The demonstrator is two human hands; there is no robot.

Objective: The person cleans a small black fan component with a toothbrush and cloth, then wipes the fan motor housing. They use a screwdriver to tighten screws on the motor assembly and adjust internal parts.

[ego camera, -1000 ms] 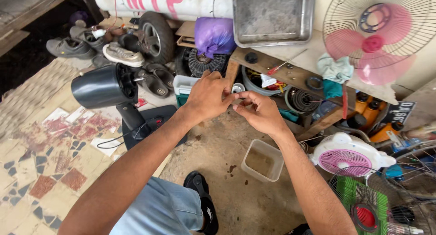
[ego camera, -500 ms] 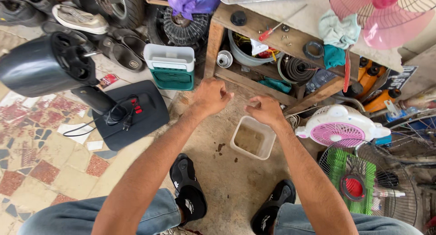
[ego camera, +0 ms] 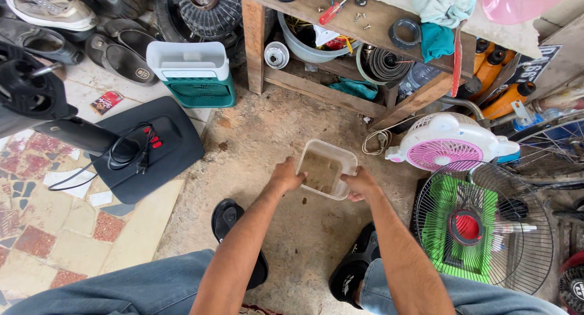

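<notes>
On gritty concrete, both hands (ego camera: 286, 176) (ego camera: 360, 184) flank a square translucent plastic tub (ego camera: 325, 169).

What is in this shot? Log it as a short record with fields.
Setting: concrete floor by a wooden shelf
Left hand: on the left rim of a clear plastic tub
Right hand: on the tub's right rim
Tub: sits on the floor, brownish bottom
Left side: black fan base with coiled cord
Right side: small pink-and-white fan, green fan under a wire guard

Concrete floor (ego camera: 292, 248) bears plastic tub (ego camera: 325, 169), fans.
</notes>
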